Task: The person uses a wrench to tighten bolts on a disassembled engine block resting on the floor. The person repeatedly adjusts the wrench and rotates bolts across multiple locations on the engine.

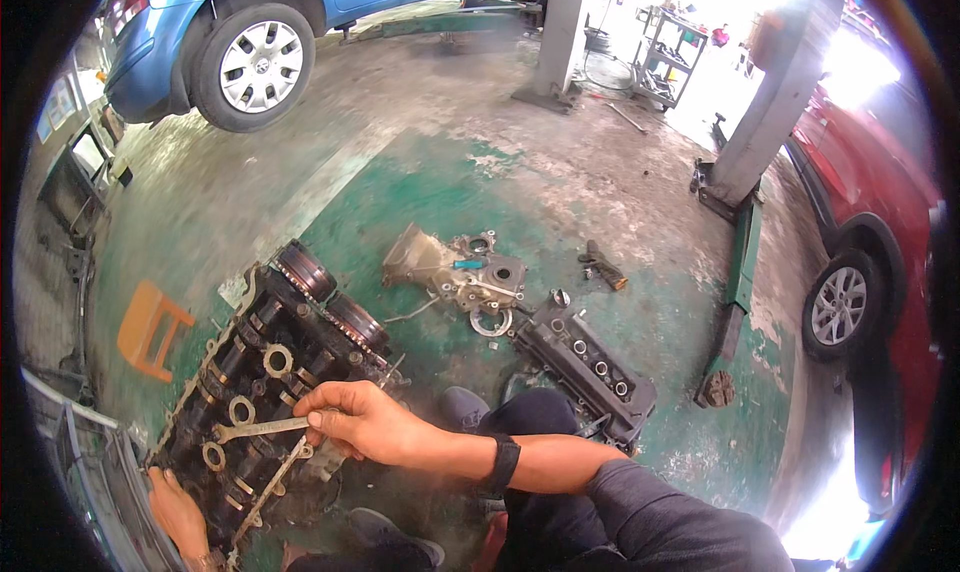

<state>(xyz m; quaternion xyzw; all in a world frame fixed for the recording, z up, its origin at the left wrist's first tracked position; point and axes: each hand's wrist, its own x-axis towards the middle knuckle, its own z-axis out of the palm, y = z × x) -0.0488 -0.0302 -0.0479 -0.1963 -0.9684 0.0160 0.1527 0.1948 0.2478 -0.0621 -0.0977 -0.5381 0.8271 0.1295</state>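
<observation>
A dark, oily engine cylinder head [325, 344] lies at the lower left, with two camshaft gears [305, 270] at its far end and several round openings along its top. My right hand [360, 422] is closed round the shaft of a metal wrench [262, 429]. The wrench's far end reaches a spot between two of the round openings; whether it sits on a bolt is too small to tell. My left hand [180, 517] rests against the near left edge of the cylinder head, fingers stretched out, its lower part cut off by the picture's rim.
A metal engine cover [455, 270] with a blue-handled tool and a black valve cover [585, 357] lie on the green floor. An orange stool [153, 330] stands left. Lift posts [768, 92], a tool cart [668, 60], a blue car [165, 47] and a red car [885, 162] surround the spot.
</observation>
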